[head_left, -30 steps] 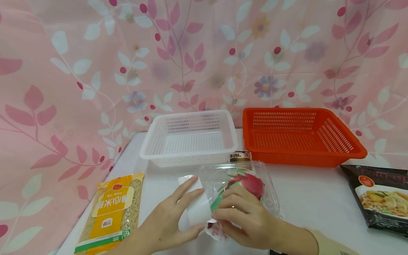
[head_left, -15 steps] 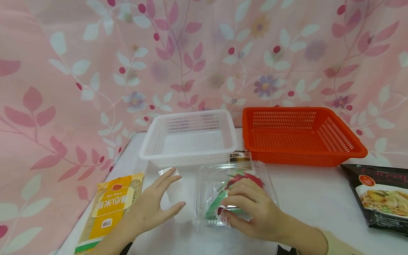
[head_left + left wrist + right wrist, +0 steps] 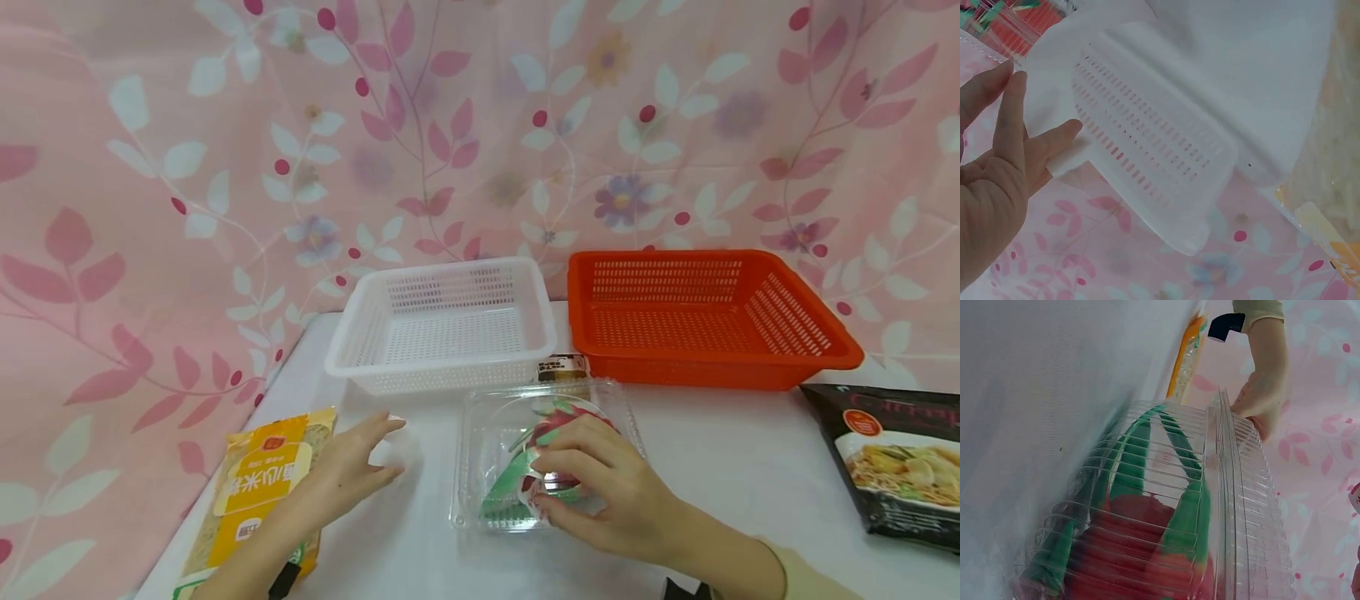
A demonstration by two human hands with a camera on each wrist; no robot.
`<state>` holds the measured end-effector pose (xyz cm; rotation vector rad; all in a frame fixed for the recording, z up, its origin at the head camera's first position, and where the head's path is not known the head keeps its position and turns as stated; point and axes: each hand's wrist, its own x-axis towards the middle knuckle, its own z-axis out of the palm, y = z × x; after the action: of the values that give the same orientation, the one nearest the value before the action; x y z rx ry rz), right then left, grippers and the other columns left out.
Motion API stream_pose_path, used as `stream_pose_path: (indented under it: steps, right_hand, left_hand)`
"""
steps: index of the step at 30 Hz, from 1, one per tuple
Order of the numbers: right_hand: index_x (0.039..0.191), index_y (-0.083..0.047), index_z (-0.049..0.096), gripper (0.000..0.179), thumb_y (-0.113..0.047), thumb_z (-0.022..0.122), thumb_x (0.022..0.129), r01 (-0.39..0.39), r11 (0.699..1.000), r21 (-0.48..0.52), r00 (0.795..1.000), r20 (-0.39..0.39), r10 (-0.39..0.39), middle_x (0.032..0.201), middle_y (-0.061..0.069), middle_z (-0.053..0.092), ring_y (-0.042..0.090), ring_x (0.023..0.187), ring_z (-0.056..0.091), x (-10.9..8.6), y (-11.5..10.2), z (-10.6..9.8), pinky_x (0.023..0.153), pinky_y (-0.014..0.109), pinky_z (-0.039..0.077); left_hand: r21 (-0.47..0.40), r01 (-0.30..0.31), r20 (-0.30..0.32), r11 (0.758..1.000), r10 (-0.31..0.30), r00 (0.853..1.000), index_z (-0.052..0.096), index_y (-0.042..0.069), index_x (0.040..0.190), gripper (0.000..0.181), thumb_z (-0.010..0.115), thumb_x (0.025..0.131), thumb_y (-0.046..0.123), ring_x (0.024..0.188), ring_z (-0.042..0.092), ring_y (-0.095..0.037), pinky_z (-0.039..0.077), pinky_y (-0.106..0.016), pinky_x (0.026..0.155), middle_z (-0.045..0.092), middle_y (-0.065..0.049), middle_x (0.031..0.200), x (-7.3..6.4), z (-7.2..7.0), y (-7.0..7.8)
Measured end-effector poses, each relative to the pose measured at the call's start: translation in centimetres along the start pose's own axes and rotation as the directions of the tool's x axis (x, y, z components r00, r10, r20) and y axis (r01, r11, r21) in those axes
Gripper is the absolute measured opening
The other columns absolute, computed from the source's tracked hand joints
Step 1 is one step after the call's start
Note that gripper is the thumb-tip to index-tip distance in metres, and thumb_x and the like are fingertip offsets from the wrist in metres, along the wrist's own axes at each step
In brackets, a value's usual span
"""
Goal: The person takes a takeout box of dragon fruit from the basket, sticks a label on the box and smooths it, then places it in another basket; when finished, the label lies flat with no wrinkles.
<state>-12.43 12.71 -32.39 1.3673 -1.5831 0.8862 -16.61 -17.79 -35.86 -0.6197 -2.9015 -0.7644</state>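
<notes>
A clear plastic clamshell box [image 3: 487, 417] holds a dragon fruit [image 3: 517, 458], red with green leaf tips. Over its near side, my right hand [image 3: 607, 483] pinches a small sticker [image 3: 529, 492] with a dark red picture. In the right wrist view the sticker [image 3: 1355, 499] shows at the right edge, and the box [image 3: 1225, 506] fills the middle. My left hand [image 3: 348, 471] is left of the box, fingers apart and loosely bent. A bit of white paper [image 3: 397, 421] lies by its fingertips; in the left wrist view a white strip [image 3: 1069, 161] shows behind the fingers.
A white basket [image 3: 442, 367] and a red basket [image 3: 697, 367] stand at the back. A small dark-labelled container [image 3: 562, 367] sits between them and the box. A yellow noodle bag [image 3: 258, 475] lies at left, a black noodle packet [image 3: 892, 467] at right.
My left hand has let go of the white paper's edge and moved left, away from the box. The sticker has come off the paper and stays in my right hand, which shifted slightly right.
</notes>
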Motion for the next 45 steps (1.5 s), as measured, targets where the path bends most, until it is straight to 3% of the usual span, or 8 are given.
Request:
stream_pose_path:
  steps: [6, 18, 23, 28, 35, 38, 41, 45]
  right_hand:
    - [0.090, 0.003, 0.061, 0.019, -0.016, 0.062, 0.086, -0.017, 1.000, 0.000, 1.000, 0.008, 0.017, 0.089, 0.008, 0.056, 0.022, 0.083, 0.052, -0.4, 0.2, -0.2, 0.075, 0.025, 0.044]
    - [0.091, 0.003, 0.061, 0.019, -0.016, 0.061, 0.087, -0.054, 0.999, 0.004, 0.998, 0.022, 0.054, 0.091, 0.008, 0.056, 0.019, 0.084, 0.051, -1.3, 0.6, -0.3, 0.075, 0.022, 0.044]
    - [0.094, 0.002, 0.062, 0.022, -0.019, 0.060, 0.088, -0.119, 0.993, -0.017, 0.992, 0.039, 0.119, 0.092, 0.007, 0.057, 0.019, 0.085, 0.051, -1.9, 0.8, -0.6, 0.072, 0.016, 0.046]
    - [0.097, -0.005, 0.064, 0.024, -0.027, 0.062, 0.086, -0.247, 0.968, -0.051, 0.965, 0.083, 0.250, 0.096, 0.003, 0.057, 0.018, 0.089, 0.054, -2.6, 1.1, -1.0, 0.072, 0.017, 0.049]
    - [0.098, -0.011, 0.064, 0.022, -0.023, 0.070, 0.080, -0.418, 0.904, -0.085, 0.890, 0.160, 0.427, 0.099, -0.004, 0.056, 0.012, 0.089, 0.052, -3.1, 1.7, -1.4, 0.071, 0.016, 0.048]
    - [0.099, -0.012, 0.064, 0.026, -0.017, 0.074, 0.075, -0.464, 0.878, -0.118, 0.857, 0.190, 0.479, 0.098, -0.005, 0.056, 0.011, 0.088, 0.052, -3.1, 2.0, -1.5, 0.073, 0.013, 0.046]
    - [0.101, -0.013, 0.063, 0.032, -0.013, 0.076, 0.072, -0.499, 0.854, -0.147, 0.826, 0.217, 0.520, 0.098, -0.006, 0.056, 0.011, 0.088, 0.053, -3.0, 2.1, -1.6, 0.074, 0.016, 0.047]
    - [0.102, -0.014, 0.062, 0.038, -0.009, 0.077, 0.068, -0.510, 0.839, -0.190, 0.806, 0.235, 0.543, 0.099, -0.007, 0.056, 0.010, 0.091, 0.054, -2.9, 2.3, -1.5, 0.076, 0.027, 0.051]
  left_hand:
    - [-0.058, 0.024, 0.064, 0.998, -0.021, 0.998, 0.063, 0.004, 0.113, 0.038, 0.072, 0.078, 0.015, 0.089, 0.065, -0.028, 0.052, -0.036, 0.073, 0.052, -0.023, 0.124, 0.5, -0.1, 0.0]
    - [0.082, 0.185, 0.195, 0.979, -0.198, 0.961, 0.053, -0.005, 0.121, 0.048, 0.061, 0.088, 0.028, 0.112, 0.049, -0.037, 0.040, -0.052, 0.091, 0.053, -0.022, 0.122, 2.7, -0.3, -3.0]
    - [0.144, 0.169, 0.221, 0.975, -0.198, 0.955, 0.060, -0.003, 0.112, 0.032, 0.058, 0.088, 0.019, 0.096, 0.055, -0.032, 0.046, -0.047, 0.082, 0.058, -0.018, 0.109, 2.9, -0.3, -3.6]
    - [0.188, 0.185, 0.224, 0.965, -0.226, 0.948, 0.066, 0.004, 0.089, 0.016, 0.051, 0.087, 0.011, 0.071, 0.051, -0.019, 0.046, -0.036, 0.063, 0.059, -0.004, 0.083, 3.4, -0.6, -4.1]
    - [0.228, 0.181, 0.186, 0.957, -0.225, 0.956, 0.066, 0.004, 0.098, 0.019, 0.052, 0.087, 0.012, 0.088, 0.055, -0.026, 0.047, -0.045, 0.076, 0.062, -0.009, 0.102, 3.4, -0.9, -3.7]
    - [0.257, 0.124, 0.105, 0.959, -0.155, 0.982, 0.066, 0.006, 0.098, 0.019, 0.054, 0.086, 0.013, 0.095, 0.057, -0.031, 0.047, -0.047, 0.079, 0.061, -0.013, 0.109, 3.2, -0.9, -2.4]
    - [0.289, -0.025, -0.026, 0.957, 0.033, 0.999, 0.067, 0.008, 0.095, 0.015, 0.057, 0.084, 0.013, 0.101, 0.058, -0.032, 0.047, -0.046, 0.083, 0.061, -0.015, 0.113, 2.8, -0.7, -0.5]
    - [0.338, -0.272, -0.163, 0.901, 0.340, 0.926, 0.067, 0.012, 0.087, 0.010, 0.065, 0.078, 0.010, 0.097, 0.061, -0.027, 0.049, -0.039, 0.082, 0.063, -0.010, 0.108, 2.5, -0.3, 2.4]
